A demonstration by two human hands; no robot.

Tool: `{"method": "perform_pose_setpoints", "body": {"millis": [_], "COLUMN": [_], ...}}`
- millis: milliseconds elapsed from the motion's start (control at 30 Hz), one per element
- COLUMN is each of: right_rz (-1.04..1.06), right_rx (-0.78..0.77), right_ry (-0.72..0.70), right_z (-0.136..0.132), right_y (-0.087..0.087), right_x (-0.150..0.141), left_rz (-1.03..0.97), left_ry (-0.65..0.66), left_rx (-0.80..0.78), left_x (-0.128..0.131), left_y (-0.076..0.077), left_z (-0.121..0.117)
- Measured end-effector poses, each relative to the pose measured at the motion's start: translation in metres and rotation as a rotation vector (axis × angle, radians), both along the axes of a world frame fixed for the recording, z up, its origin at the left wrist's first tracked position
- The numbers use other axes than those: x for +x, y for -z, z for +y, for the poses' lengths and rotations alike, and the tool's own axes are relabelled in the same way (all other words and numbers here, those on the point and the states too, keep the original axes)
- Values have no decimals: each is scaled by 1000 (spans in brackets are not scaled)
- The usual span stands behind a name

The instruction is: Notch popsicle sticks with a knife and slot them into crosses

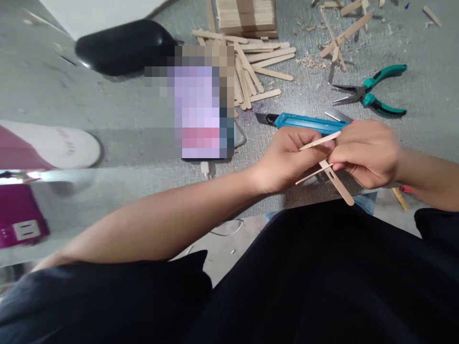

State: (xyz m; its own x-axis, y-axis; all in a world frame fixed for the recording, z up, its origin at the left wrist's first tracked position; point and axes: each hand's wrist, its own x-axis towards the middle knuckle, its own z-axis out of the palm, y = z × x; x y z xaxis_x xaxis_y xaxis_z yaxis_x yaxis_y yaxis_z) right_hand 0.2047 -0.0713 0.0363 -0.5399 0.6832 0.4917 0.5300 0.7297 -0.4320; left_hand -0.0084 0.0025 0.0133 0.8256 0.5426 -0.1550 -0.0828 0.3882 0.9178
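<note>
My left hand (287,160) and my right hand (366,153) meet above my lap, both closed on a small piece made of joined wooden craft sticks (335,179). One stick (319,141) pokes out above between the two hands, and another runs down to the right below them. Just behind the hands a blue utility knife (304,123) lies on the grey mat, its blade to the left.
Green-handled pliers (373,91) lie at the right. Loose craft sticks (251,67) and a stacked bundle (247,16) sit at the back, with wood shavings (310,59). A phone (201,110) lies left of the knife, a black object (124,45) behind it, a magenta box (17,210) far left.
</note>
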Motion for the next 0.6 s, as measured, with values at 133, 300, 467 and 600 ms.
{"method": "perform_pose_setpoints", "body": {"millis": [133,300,467,600], "right_rz": [12,-37,-57,-136], "right_rx": [51,-23,-65,-119], "right_ry": [-39,-72,-63,-38], "right_z": [3,6,6,5], "right_y": [3,1,-2,-2], "right_x": [5,10,14,19], "left_rz": [-8,-40,-48,-44], "left_ry": [23,-14,-6,-6], "left_rx": [21,-1,30,19], "left_x": [1,4,3,5], "left_y": [-1,4,2,4], "left_z": [0,-1,4,5]}}
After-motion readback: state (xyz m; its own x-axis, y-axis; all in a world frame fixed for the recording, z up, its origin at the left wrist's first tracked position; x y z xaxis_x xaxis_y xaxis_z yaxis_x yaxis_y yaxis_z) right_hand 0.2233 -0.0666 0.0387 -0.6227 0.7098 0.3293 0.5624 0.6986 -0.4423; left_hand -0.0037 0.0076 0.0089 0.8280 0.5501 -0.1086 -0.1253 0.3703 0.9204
